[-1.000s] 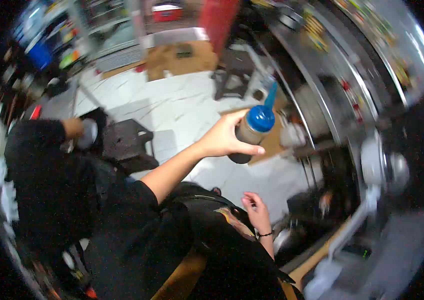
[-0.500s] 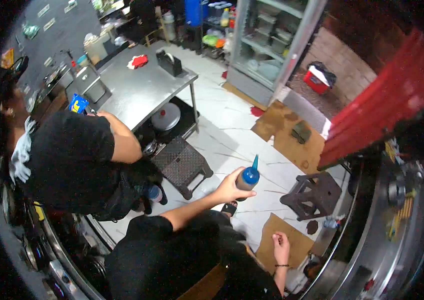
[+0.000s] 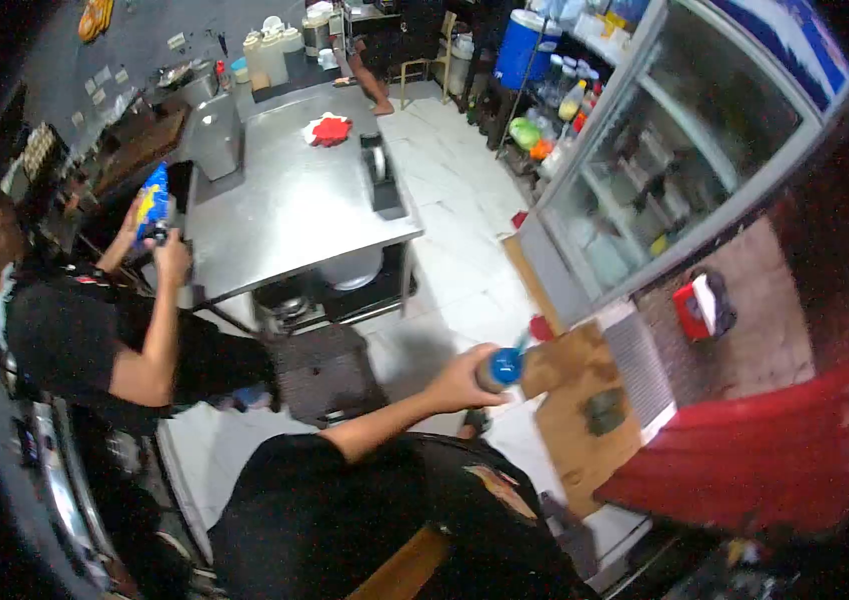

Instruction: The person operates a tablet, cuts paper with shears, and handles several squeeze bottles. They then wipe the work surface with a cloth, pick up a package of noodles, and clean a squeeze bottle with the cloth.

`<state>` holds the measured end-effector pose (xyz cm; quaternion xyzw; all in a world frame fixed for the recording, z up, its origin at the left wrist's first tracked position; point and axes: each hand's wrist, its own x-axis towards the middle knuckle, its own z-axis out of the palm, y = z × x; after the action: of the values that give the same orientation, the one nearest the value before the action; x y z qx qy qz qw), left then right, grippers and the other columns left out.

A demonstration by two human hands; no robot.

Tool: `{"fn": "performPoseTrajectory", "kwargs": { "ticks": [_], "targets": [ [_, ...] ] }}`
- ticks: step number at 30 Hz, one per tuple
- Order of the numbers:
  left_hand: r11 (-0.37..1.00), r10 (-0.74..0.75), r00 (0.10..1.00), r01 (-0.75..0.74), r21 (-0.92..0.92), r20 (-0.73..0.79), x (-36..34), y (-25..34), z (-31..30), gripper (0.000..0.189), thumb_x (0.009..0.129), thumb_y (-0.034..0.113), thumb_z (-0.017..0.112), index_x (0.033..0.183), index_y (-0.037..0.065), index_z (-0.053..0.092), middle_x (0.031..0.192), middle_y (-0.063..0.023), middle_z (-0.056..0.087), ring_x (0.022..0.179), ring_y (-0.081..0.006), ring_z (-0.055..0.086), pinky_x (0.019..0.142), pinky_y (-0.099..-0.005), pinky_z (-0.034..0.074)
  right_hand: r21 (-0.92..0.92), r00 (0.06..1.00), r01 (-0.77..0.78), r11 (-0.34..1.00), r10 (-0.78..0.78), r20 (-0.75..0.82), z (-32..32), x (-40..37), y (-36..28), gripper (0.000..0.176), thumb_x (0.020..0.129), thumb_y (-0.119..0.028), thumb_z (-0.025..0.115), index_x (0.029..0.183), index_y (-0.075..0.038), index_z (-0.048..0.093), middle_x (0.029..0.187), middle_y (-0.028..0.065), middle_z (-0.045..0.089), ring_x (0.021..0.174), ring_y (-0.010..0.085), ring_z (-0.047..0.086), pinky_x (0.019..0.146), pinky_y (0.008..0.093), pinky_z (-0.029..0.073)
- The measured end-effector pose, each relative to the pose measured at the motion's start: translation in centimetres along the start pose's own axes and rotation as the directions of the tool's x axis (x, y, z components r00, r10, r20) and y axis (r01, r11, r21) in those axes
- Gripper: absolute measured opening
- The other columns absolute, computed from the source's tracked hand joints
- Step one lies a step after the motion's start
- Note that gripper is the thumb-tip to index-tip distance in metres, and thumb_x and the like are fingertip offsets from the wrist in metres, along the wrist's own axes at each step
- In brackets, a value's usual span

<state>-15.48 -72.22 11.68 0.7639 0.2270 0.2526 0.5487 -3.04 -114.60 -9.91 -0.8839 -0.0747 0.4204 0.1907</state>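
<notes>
My left hand is wrapped round a squeeze bottle with a blue cap and a pointed nozzle, held out over the floor in front of me. The bottle's contents look brownish. My right hand is out of the picture. At the left, a co-worker in a black shirt holds a blue and yellow packet in one hand, and a small dark object, too unclear to name, in the other.
A steel table bears a red and white cloth, a black dispenser and a metal container. A dark stool stands before it. Beyond are a glass-door fridge, cardboard and a red curtain. Another person's arm shows behind the table.
The view has turned, so the table and fridge show more fully. My right hand has left the view. My left hand still holds the bottle. The co-worker's hands and packet now show more clearly.
</notes>
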Motion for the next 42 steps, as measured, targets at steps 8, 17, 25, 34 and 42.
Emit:
{"fn": "performPoseTrajectory", "kwargs": {
  "ticks": [8, 17, 25, 34, 42],
  "targets": [
    [0.979, -0.106, 0.826, 0.185, 0.089, -0.554, 14.2, 0.6, -1.6, 0.061, 0.056, 0.018, 0.085, 0.104, 0.003, 0.051, 0.089, -0.0058, 0.060, 0.082, -0.0146, 0.056, 0.077, -0.0296, 0.046, -0.566, 0.896, 0.349, 0.747, -0.443, -0.033, -25.3, 27.6, -21.7, 0.026, 0.083, -0.026, 0.052, 0.092, -0.003, 0.060, 0.075, 0.0147, 0.060, 0.067, 0.0268, 0.055, 0.066, 0.0394, 0.046],
    [0.949, -0.303, 0.757, 0.294, -0.112, -0.579, 26.4, -7.2, -10.2, 0.055, 0.059, 0.021, 0.082, 0.101, 0.004, 0.052, 0.092, -0.0070, 0.059, 0.088, -0.0158, 0.057, 0.081, -0.0303, 0.045, -0.238, 0.647, 0.745, 0.623, -0.761, 0.032, -18.8, 46.4, -69.9, 0.022, 0.080, -0.020, 0.058, 0.095, -0.006, 0.062, 0.089, 0.0151, 0.065, 0.084, 0.0318, 0.062, 0.076, 0.0388, 0.048],
    [0.982, -0.173, 0.659, 0.169, -0.080, -0.732, 39.7, -10.8, -21.8, 0.056, 0.062, 0.023, 0.083, 0.103, 0.005, 0.049, 0.091, -0.0052, 0.056, 0.086, -0.0128, 0.055, 0.079, -0.0284, 0.044, -0.099, -0.101, 0.970, -0.222, -0.738, 0.667, 3.4, 36.7, -96.0, 0.025, 0.079, -0.019, 0.056, 0.101, -0.006, 0.057, 0.101, 0.0148, 0.057, 0.095, 0.0336, 0.054, 0.083, 0.0402, 0.045],
    [0.928, -0.354, 0.159, 0.179, -0.325, -0.922, 45.6, -14.1, -29.4, 0.068, 0.063, 0.029, 0.081, 0.114, -0.001, 0.048, 0.104, -0.0109, 0.058, 0.097, -0.0162, 0.054, 0.088, -0.0309, 0.042, 0.205, -0.565, 0.701, -0.683, -0.358, 0.743, 24.1, 26.2, -117.1, 0.046, 0.075, -0.018, 0.062, 0.118, -0.007, 0.049, 0.122, 0.0204, 0.046, 0.113, 0.0363, 0.044, 0.096, 0.0418, 0.038],
    [0.884, -0.467, -0.276, -0.170, -0.436, -0.840, 53.6, -13.3, -36.2, 0.064, 0.066, 0.020, 0.080, 0.116, 0.004, 0.044, 0.098, -0.0055, 0.059, 0.090, -0.0141, 0.057, 0.084, -0.0299, 0.044, 0.474, -0.589, 0.528, -0.705, 0.099, 0.802, 33.7, 25.9, -122.2, 0.038, 0.070, -0.020, 0.065, 0.105, -0.011, 0.053, 0.094, 0.0220, 0.054, 0.086, 0.0380, 0.056, 0.077, 0.0425, 0.048]
  ]
}}
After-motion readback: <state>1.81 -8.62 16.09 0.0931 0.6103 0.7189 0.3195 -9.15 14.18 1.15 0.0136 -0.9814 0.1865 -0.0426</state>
